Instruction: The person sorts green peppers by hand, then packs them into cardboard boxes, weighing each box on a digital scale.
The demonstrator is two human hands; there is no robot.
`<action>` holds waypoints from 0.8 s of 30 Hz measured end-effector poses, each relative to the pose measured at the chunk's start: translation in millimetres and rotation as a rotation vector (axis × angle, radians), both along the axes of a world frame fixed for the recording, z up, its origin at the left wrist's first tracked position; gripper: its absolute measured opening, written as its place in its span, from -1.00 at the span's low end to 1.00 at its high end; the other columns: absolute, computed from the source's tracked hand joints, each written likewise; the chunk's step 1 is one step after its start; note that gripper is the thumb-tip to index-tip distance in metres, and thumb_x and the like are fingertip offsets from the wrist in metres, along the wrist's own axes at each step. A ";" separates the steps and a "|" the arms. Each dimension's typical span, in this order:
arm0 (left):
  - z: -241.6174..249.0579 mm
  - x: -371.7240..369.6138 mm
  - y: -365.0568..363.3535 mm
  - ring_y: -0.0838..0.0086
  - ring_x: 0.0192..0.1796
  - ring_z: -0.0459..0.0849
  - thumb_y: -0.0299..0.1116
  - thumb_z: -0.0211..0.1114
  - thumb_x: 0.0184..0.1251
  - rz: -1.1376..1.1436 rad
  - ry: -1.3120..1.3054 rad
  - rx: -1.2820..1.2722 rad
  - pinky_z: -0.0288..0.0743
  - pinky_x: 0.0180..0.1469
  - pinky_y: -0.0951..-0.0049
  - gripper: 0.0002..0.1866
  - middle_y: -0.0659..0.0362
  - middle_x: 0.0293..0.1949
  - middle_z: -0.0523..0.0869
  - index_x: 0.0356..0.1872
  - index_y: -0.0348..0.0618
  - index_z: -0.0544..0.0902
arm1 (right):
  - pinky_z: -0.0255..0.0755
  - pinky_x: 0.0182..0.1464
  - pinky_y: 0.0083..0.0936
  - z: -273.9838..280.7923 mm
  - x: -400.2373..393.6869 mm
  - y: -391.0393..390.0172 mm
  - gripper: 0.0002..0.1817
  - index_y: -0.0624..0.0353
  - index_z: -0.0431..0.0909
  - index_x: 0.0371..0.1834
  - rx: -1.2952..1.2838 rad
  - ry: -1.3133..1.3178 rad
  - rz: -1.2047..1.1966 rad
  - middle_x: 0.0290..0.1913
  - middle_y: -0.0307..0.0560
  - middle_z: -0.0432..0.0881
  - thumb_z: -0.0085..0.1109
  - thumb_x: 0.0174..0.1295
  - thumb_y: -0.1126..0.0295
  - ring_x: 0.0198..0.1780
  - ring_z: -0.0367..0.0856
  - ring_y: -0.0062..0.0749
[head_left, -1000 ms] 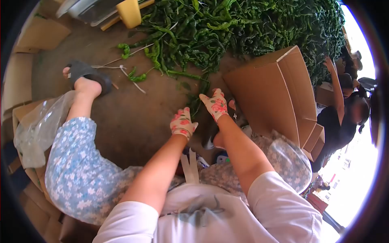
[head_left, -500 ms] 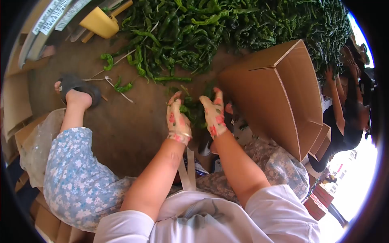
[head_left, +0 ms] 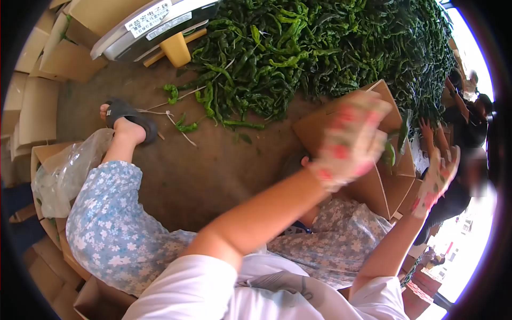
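My left hand [head_left: 352, 141], in a pale glove with a red flower print, is over the near side of an open cardboard box [head_left: 312, 128]. It is smeared by motion, but its fingers look stretched out and apart. On the box's far right side my right hand [head_left: 438, 178], in a matching glove, is raised with its fingers extended. Between the two hands, green peppers [head_left: 391, 154] show at the box opening, apart from both palms. A large heap of long green peppers [head_left: 320, 53] covers the floor behind the box.
A yellow scoop-like container [head_left: 176, 50] stands by a labelled plastic tub [head_left: 152, 26]. Several cardboard boxes [head_left: 40, 106] are stacked at the left. Loose peppers [head_left: 186, 125] and string lie on the floor near my sandalled foot [head_left: 130, 122]. Other people [head_left: 464, 117] work at the right.
Both hands have swung from the floor in front of me up and right to the box, carrying green peppers now seen between them at the opening. The view has turned rightward.
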State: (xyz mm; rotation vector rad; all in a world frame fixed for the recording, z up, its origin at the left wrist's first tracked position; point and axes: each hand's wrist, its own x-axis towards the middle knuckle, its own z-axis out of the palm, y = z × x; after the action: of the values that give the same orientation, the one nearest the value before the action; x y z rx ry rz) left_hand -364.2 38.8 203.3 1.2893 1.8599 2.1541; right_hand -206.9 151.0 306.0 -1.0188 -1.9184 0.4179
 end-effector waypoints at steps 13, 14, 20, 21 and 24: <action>-304.1 -228.3 -198.8 0.44 -0.24 0.53 0.12 0.12 0.31 0.443 -1.593 -0.002 0.42 -0.31 0.47 -0.50 0.15 0.00 0.59 -0.01 -0.11 0.50 | 0.22 0.24 -0.49 -348.6 -153.6 -52.8 -0.27 0.30 0.23 0.31 -1.218 0.309 -0.116 0.21 0.02 0.42 0.22 0.21 0.05 0.26 0.36 -0.34; -301.0 -234.6 -183.5 0.41 -0.20 0.55 0.18 0.05 0.32 0.329 -1.525 -0.115 0.43 -0.26 0.41 -0.46 0.15 0.01 0.59 0.02 -0.08 0.49 | 0.23 0.20 -0.54 -357.8 -161.7 -45.3 -0.26 0.25 0.27 0.30 -1.223 0.355 -0.146 0.20 -0.04 0.43 0.23 0.19 -0.03 0.26 0.34 -0.40; -272.7 -228.2 -109.0 0.34 -0.08 0.58 0.25 -0.02 0.34 0.014 -1.590 -0.166 0.46 -0.13 0.31 -0.39 0.16 0.03 0.59 0.14 -0.03 0.46 | 0.20 0.20 -0.47 -375.1 -178.5 -25.1 -0.10 0.19 0.21 0.36 -1.537 0.239 -0.020 0.28 -0.06 0.38 0.29 0.07 -0.16 0.32 0.28 -0.35; -268.8 -221.7 -102.5 0.34 -0.06 0.58 0.24 -0.02 0.34 -0.039 -1.668 -0.141 0.46 -0.11 0.32 -0.39 0.17 0.02 0.59 0.15 -0.02 0.46 | 0.20 0.21 -0.43 -379.6 -179.6 -26.9 -0.08 0.19 0.20 0.37 -1.470 0.156 0.098 0.31 -0.06 0.36 0.31 0.06 -0.15 0.34 0.25 -0.33; -271.6 -205.7 -86.3 0.33 0.00 0.56 0.14 0.10 0.34 -0.065 -1.654 -0.052 0.47 0.00 0.25 -0.47 0.18 0.03 0.58 0.16 0.01 0.46 | 0.24 0.17 -0.55 -369.9 -194.0 -39.0 -0.22 0.27 0.31 0.24 -1.493 0.321 0.087 0.16 -0.15 0.46 0.31 0.10 -0.05 0.20 0.37 -0.49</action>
State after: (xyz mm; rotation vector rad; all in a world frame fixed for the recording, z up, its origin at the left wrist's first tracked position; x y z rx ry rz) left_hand -569.9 -47.5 -68.3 -0.5166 0.9786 1.8496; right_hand -401.0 111.9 -63.8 -1.5647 -1.1386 2.0761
